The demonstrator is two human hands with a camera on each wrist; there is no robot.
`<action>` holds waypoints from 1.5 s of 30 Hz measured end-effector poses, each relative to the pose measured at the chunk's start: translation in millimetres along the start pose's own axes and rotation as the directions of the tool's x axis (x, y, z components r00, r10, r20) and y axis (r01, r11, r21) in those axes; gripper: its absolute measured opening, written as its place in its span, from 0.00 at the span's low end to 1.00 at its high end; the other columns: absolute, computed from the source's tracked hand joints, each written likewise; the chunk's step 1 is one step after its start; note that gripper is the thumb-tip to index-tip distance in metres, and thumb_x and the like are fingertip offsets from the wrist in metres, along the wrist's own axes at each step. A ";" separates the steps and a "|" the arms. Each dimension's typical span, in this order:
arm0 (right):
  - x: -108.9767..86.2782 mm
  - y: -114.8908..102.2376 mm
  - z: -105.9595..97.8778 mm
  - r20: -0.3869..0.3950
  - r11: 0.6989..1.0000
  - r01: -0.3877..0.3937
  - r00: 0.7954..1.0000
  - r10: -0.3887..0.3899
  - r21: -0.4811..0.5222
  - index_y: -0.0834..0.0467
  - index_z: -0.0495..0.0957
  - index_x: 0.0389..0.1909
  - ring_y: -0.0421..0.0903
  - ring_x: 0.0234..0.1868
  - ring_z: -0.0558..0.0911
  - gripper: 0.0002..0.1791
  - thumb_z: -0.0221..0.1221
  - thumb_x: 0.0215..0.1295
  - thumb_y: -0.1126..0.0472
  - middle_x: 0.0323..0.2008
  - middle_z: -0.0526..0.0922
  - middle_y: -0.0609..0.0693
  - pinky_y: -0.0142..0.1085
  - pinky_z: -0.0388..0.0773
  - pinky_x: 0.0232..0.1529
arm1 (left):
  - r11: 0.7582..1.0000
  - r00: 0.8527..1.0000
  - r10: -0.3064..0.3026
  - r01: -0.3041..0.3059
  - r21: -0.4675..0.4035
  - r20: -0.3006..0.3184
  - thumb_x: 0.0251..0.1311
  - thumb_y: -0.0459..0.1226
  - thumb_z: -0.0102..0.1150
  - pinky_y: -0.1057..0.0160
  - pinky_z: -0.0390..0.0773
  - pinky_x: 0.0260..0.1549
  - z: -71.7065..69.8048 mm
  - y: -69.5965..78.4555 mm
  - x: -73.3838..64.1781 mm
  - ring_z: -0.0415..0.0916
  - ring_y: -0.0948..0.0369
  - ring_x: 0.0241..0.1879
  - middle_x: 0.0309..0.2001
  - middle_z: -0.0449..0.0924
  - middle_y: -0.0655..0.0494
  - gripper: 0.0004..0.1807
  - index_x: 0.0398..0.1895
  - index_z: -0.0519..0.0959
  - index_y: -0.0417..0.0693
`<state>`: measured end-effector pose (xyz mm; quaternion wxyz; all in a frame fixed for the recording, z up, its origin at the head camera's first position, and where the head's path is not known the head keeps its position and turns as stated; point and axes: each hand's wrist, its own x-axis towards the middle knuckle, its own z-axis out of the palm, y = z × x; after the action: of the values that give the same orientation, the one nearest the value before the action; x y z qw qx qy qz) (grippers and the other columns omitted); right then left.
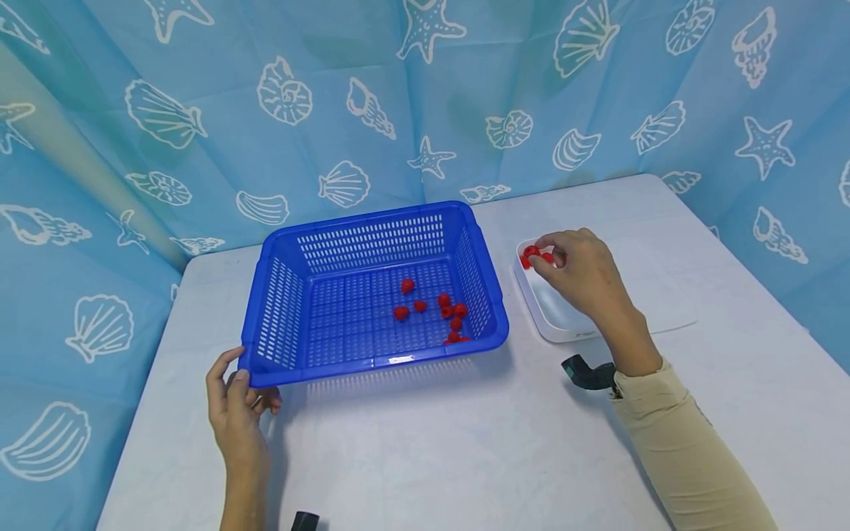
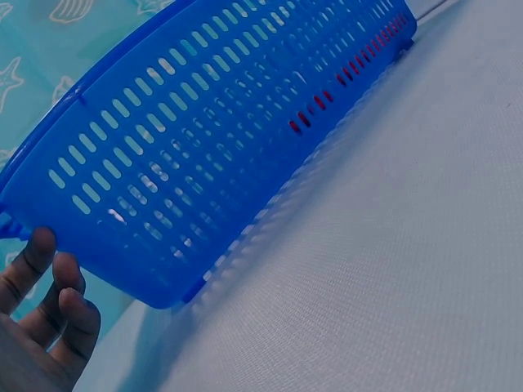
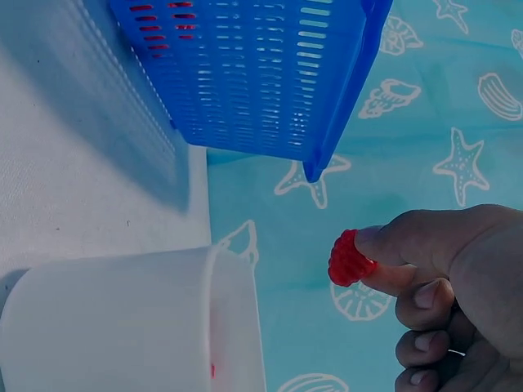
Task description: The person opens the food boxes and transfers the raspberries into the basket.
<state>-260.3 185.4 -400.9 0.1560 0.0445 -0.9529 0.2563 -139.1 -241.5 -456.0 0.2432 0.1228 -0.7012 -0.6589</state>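
Note:
A red raspberry (image 3: 351,260) is pinched between the thumb and fingertip of my right hand (image 3: 458,269). In the head view this hand (image 1: 584,269) is over the far end of a white rectangular container (image 1: 554,306), where a few more red berries (image 1: 527,259) show beside the fingers. My left hand (image 1: 239,413) holds the near left corner of a blue slotted basket (image 1: 372,361), its fingers (image 2: 69,306) curled by the rim. Several raspberries (image 1: 446,311) lie in the basket, mostly toward its right side.
The white table (image 1: 425,450) extends in front of the basket and container. A thin whitish sheet or lid (image 1: 654,295) lies right of the container. A blue curtain (image 1: 372,96) with shell prints hangs behind. Dark wrist-camera pieces (image 1: 587,372) stick out near the right wrist.

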 end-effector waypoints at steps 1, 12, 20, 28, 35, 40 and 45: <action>-0.1 -0.8 -0.4 0.002 1.000 0.000 1.000 0.000 0.002 0.60 0.79 0.46 0.49 0.35 0.67 0.18 0.63 0.56 0.56 0.24 0.70 0.53 0.40 0.65 0.27 | 1.000 1.000 0.002 -0.002 -0.003 0.001 0.69 0.44 0.39 0.66 0.71 0.17 0.0 0.0 0.1 0.70 0.57 0.19 0.36 0.70 0.47 0.20 0.62 0.65 0.54; -3.4 -9.7 -6.2 -0.011 0.999 0.039 0.999 -0.039 0.026 0.59 0.79 0.45 0.49 0.39 0.69 0.17 0.63 0.55 0.57 0.27 0.75 0.52 0.40 0.69 0.30 | 0.999 1.000 0.000 0.000 -0.044 0.003 0.68 0.43 0.41 0.66 0.70 0.16 -0.3 0.0 0.6 0.70 0.57 0.18 0.34 0.70 0.47 0.20 0.62 0.65 0.52; -7.3 -18.4 -11.7 -0.030 0.992 0.117 0.993 -0.116 0.041 0.57 0.80 0.44 0.46 0.37 0.68 0.16 0.63 0.57 0.55 0.22 0.70 0.49 0.38 0.65 0.26 | 0.998 1.000 0.013 -0.012 -0.060 0.012 0.68 0.43 0.41 0.67 0.70 0.15 -1.0 -0.9 1.6 0.70 0.58 0.18 0.34 0.70 0.47 0.20 0.62 0.65 0.51; -11.7 -29.0 -12.0 -0.012 0.990 0.135 0.991 -0.135 0.045 0.55 0.80 0.44 0.44 0.34 0.67 0.16 0.64 0.55 0.54 0.22 0.68 0.47 0.37 0.66 0.24 | 0.999 1.000 0.016 -0.015 -0.043 0.008 0.69 0.43 0.41 0.67 0.70 0.16 -0.6 -0.8 1.3 0.70 0.58 0.18 0.34 0.70 0.46 0.20 0.62 0.65 0.53; -18.3 -39.9 -10.5 -0.018 0.983 0.179 0.984 -0.178 0.034 0.53 0.81 0.43 0.44 0.33 0.66 0.15 0.66 0.53 0.54 0.21 0.67 0.46 0.37 0.63 0.24 | 1.000 1.000 -0.020 0.020 -0.001 -0.013 0.69 0.43 0.40 0.66 0.71 0.16 0.1 1.2 0.6 0.71 0.57 0.19 0.35 0.69 0.46 0.19 0.61 0.65 0.55; -24.7 -46.9 -8.1 -0.002 0.982 0.184 0.983 -0.184 0.044 0.52 0.81 0.42 0.43 0.32 0.66 0.15 0.65 0.54 0.54 0.21 0.66 0.45 0.36 0.63 0.24 | 0.997 0.998 -0.063 0.064 0.047 -0.028 0.69 0.44 0.39 0.65 0.71 0.16 -1.2 0.0 0.3 0.71 0.57 0.19 0.38 0.69 0.46 0.18 0.60 0.65 0.60; -26.8 -52.3 -7.1 -0.008 0.975 0.212 0.977 -0.212 0.069 0.52 0.81 0.41 0.43 0.32 0.67 0.14 0.65 0.54 0.54 0.21 0.66 0.44 0.36 0.64 0.25 | 0.995 0.996 -0.082 0.084 0.056 -0.032 0.70 0.45 0.38 0.64 0.70 0.16 -0.9 -0.2 1.0 0.71 0.57 0.19 0.37 0.69 0.46 0.18 0.60 0.65 0.61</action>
<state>-224.4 143.9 -378.8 0.1811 0.1511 -0.9332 0.2710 -139.6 -242.8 -456.0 0.2223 0.1683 -0.7103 -0.6464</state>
